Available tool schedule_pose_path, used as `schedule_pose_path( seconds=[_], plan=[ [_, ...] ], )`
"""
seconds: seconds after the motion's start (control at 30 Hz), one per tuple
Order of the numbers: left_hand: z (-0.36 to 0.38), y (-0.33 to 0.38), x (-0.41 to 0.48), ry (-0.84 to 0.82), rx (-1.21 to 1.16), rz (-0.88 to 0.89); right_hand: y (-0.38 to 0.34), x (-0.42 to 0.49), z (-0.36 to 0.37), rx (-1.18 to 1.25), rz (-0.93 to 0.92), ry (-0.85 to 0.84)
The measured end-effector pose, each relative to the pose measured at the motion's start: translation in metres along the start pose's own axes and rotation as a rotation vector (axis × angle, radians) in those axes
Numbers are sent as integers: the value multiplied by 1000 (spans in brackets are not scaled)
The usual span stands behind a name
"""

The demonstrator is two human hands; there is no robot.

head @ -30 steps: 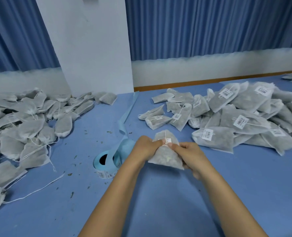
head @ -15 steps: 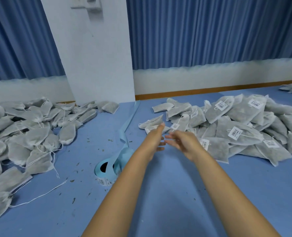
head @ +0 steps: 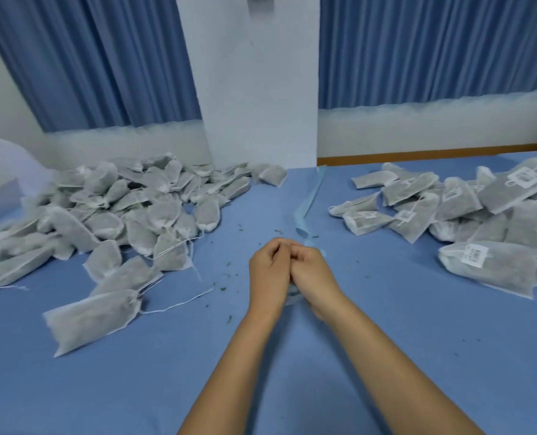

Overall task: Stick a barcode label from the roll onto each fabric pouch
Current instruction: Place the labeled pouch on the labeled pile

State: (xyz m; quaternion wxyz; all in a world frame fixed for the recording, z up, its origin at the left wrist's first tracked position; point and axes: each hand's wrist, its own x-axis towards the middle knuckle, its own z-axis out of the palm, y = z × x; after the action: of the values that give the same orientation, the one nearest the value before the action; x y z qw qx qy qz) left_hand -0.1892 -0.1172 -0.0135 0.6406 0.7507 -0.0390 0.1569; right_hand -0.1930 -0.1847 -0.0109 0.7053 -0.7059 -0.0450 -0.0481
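Pouches (head: 129, 215) bare of labels heap toward the counter's (head: 418, 340) far left, and labelled ones (head: 481, 215) pile at its right edge. My left hand (head: 268, 271) and right hand (head: 312, 274) meet mid-counter, fingers curled knuckle to knuckle at the near end of the blue liner strip (head: 311, 199). What the grip holds I cannot tell. I judge a label is being peeled: lift one corner slowly, keeping glue off my fingertips. Open counter lies along the near edge and between the heaps.
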Motion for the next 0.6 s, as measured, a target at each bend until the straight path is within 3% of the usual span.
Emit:
schedule_pose_path(
  seconds=[0.23,0.33,0.43,0.5,0.6],
  plan=[
    [-91,-9,6,112,31,56,2,3,82,102,-39,-50],
    [-152,-31,13,302,464,66,8,2,102,108,11,-162],
    [-203,-58,14,304,938,-176,24,-2,116,-110,68,-275],
    [-216,-69,11,239,1085,-274,36,-4,123,-288,91,-346],
    [-217,-77,11,217,1158,-256,53,-5,140,-470,28,-416]
  ],
)
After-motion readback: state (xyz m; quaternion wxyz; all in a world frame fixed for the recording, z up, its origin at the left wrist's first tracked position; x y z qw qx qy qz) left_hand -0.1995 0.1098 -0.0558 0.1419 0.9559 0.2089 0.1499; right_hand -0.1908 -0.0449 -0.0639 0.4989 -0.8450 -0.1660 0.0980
